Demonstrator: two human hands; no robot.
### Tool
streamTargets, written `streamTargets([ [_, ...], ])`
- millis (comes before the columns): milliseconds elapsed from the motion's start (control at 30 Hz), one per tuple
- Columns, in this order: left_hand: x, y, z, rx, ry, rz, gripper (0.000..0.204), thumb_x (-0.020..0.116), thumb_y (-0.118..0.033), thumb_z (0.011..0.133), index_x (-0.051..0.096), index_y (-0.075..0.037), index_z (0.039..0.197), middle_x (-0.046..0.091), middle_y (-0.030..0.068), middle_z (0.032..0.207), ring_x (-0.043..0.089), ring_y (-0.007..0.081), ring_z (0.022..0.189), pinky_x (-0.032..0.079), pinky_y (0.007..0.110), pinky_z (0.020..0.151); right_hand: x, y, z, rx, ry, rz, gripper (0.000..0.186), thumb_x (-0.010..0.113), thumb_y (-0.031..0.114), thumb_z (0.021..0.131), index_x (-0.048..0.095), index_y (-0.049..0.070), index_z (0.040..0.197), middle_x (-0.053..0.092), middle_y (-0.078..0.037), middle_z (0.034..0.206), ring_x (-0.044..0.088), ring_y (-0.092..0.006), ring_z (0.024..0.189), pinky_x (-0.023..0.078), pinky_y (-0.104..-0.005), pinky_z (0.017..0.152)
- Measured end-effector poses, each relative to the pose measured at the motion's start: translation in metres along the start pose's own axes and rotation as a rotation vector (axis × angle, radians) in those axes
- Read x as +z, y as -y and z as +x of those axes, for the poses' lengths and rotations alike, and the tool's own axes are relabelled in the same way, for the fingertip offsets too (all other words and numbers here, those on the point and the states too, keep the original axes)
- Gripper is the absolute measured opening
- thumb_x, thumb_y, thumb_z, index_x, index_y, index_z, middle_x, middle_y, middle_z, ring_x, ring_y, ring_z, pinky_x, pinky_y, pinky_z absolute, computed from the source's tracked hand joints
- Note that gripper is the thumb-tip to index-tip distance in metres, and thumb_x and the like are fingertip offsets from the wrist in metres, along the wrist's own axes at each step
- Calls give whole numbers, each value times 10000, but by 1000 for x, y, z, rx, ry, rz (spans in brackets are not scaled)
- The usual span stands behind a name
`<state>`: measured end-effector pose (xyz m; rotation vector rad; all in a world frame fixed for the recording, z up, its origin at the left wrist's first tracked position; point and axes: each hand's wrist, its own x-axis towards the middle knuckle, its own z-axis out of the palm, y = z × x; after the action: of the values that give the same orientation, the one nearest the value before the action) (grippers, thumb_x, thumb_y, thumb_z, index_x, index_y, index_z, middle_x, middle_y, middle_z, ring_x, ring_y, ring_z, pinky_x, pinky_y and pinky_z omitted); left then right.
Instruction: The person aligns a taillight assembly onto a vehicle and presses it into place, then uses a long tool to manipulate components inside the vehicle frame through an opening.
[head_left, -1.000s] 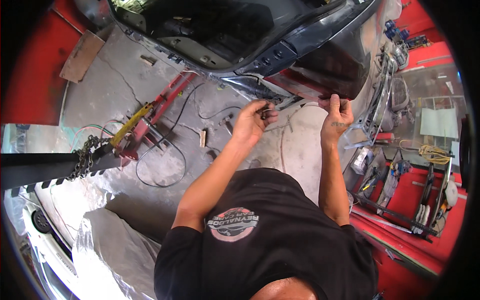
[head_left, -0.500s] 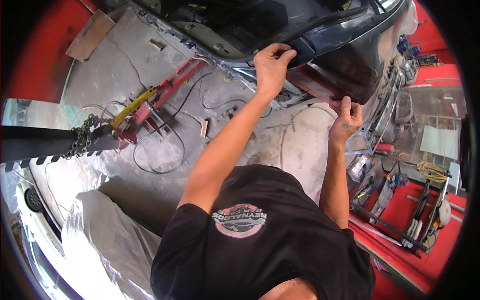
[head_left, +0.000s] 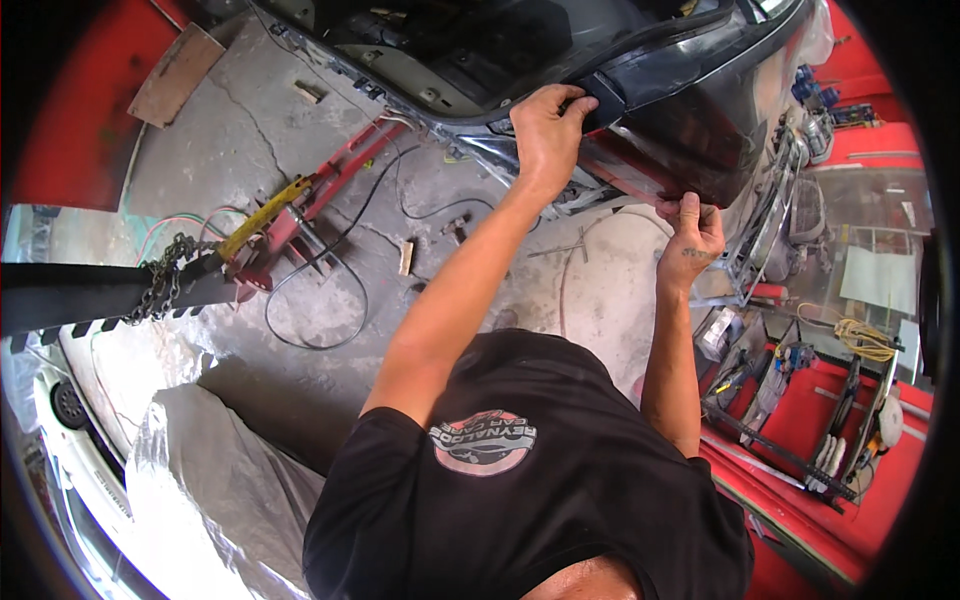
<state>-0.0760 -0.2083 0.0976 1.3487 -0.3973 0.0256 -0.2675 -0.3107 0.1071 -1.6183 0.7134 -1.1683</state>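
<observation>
Both my arms reach forward to a dark car body (head_left: 470,70). At the upper left corner of a glossy dark body panel (head_left: 700,150), my left hand (head_left: 548,138) is closed, its thumb and fingers pinched at the black edge (head_left: 605,100). What lies between those fingertips is partly hidden. Further right and nearer to me, my right hand (head_left: 692,240) pinches the panel's lower edge between thumb and curled fingers. Bare metal structure (head_left: 590,190) shows beneath the panel, between the two hands.
To the left, a red and yellow pulling arm (head_left: 270,220) with a chain (head_left: 165,280) stands on the concrete floor beside a looped black cable (head_left: 320,345). A red tool rack (head_left: 800,400) is at the right. Silver sheeting (head_left: 215,480) drapes something lower left.
The view has shifted slightly. My left hand has tipped a little at the panel's black edge; my right hand keeps its pinch on the lower edge.
</observation>
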Motion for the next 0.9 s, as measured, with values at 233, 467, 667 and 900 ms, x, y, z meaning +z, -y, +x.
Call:
streamTargets([
  [233,-5,-6,0,42,10,78,186,770,-97,837,753,48,953,721,143,755,600,158,648,508,307,680,1,3,0,-6,-2,-17,270,650,175,1017,590,-4,824,702,-123,755,698,-190,687,602,-330,700],
  [467,-4,-3,6,-37,14,-1,152,761,-45,829,739,60,937,715,143,747,597,153,655,504,300,674,0,2,0,-12,7,-19,262,652,171,1016,595,-8,834,704,-124,760,699,-189,691,602,-329,700],
  [667,-1,1,5,112,45,73,141,752,-18,807,736,56,926,710,156,775,603,185,632,510,309,680,1,4,1,-23,-6,-31,261,650,164,1016,591,-9,830,704,-126,757,698,-189,689,602,-328,699],
  [900,-2,1,7,63,42,187,154,750,-45,807,737,53,925,700,161,765,591,195,618,503,328,650,-2,1,2,-26,6,-92,265,649,171,1017,591,-7,830,707,-126,758,697,-189,689,602,-327,703],
])
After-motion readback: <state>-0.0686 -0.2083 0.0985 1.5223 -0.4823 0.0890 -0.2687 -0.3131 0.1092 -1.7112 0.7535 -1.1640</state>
